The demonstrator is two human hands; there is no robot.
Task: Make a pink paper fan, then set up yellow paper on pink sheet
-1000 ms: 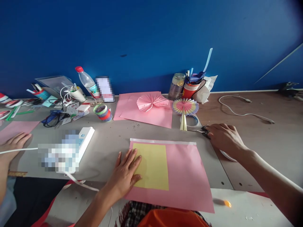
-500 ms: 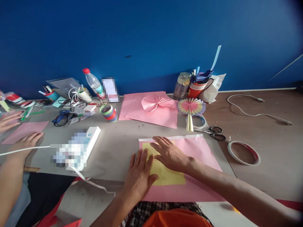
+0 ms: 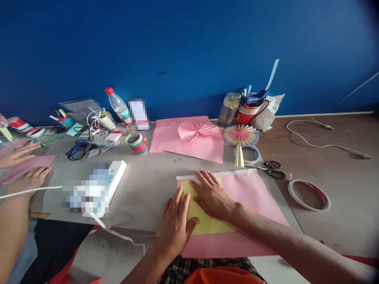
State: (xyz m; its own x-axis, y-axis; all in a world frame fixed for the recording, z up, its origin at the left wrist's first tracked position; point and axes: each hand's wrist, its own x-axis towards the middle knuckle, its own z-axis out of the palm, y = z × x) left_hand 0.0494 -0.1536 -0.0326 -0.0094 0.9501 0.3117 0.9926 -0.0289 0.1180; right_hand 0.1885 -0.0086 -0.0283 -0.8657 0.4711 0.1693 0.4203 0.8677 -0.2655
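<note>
A pink paper sheet (image 3: 254, 197) with a white strip (image 3: 237, 173) along its far edge lies on the table before me. On top of it rests a smaller yellow paper sheet (image 3: 204, 223). My right hand (image 3: 211, 195) lies flat with fingers stretched over the yellow sheet's upper part, fingertips close to the white strip. At the yellow sheet's left edge is my left hand (image 3: 176, 221), its fingers extended and thumb apart, touching the paper. Neither hand grips anything.
Behind the sheet are a pink folded fan (image 3: 198, 131) on pink paper, a striped paper fan (image 3: 241, 136), black-handled scissors (image 3: 274, 169) and a tape roll (image 3: 309, 195). Left stand a power strip (image 3: 115, 181) and stacked tape rolls (image 3: 136, 143). A co-worker's hands (image 3: 35, 181) rest on pink paper.
My left hand's fingers have drawn closer together and its wrist has turned slightly. The right hand stays flat on the yellow sheet. The whole view has shifted a little.
</note>
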